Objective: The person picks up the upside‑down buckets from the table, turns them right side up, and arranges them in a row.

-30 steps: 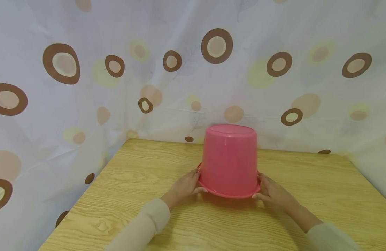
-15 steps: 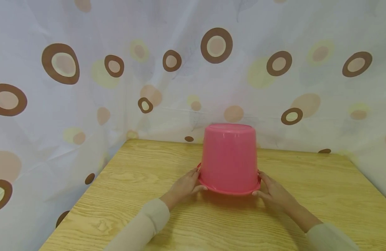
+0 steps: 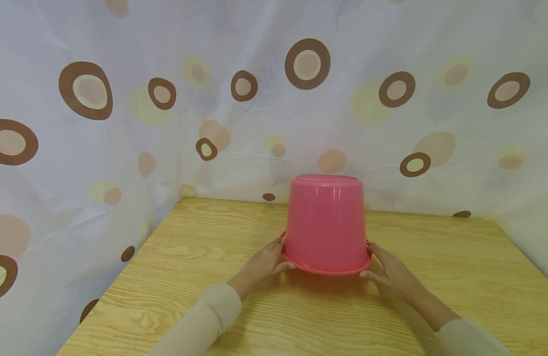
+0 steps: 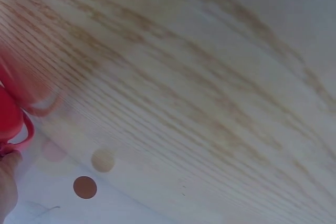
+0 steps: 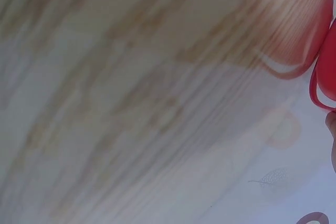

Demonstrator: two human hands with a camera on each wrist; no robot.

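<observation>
An upside-down pink bucket (image 3: 326, 225) is held at its rim between two hands, its base facing up. On the left side the left hand (image 3: 261, 264) grips the rim, thumb in front and fingers at the side. The right hand (image 3: 393, 275) grips the opposite side of the rim in the same way. Only a part of the red-looking bucket (image 4: 8, 114) and of the left hand (image 4: 7, 184) shows in the left wrist view. At the right edge of the right wrist view are the bucket (image 5: 328, 66) and a fingertip of the right hand (image 5: 332, 124).
The bucket is over a wooden table (image 3: 203, 227), toward its back edge. A pale curtain (image 3: 256, 29) with brown rings and coloured spots hangs behind the table and along its left and right sides.
The bucket's front rim has risen slightly and its top surface shows less, so its tilt has changed a little. Both hands keep their grip in nearly the same places.
</observation>
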